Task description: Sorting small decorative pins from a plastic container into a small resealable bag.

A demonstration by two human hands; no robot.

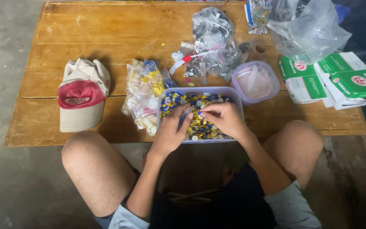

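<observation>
While your left hand (169, 132) and right hand (223, 118) rest in the clear tub of mixed buttons (200, 113) at the near edge of the wooden bench (106, 34), your fingers (204, 111) pinch narrow on buttons. Bags of pale buttons (142, 95) lie just left, a cap (82, 94) further left.

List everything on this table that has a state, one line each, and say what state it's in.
Button container: lidless, full of mixed buttons.
Round tub: open, small bags inside.
Button bags: filled, lying flat.
Clear plastic bag: open, crumpled.
Green boxes: closed, lying flat.
Cap: upright.
Left hand: in container, pinching a small bag.
Right hand: in container, fingers pinched together.
</observation>
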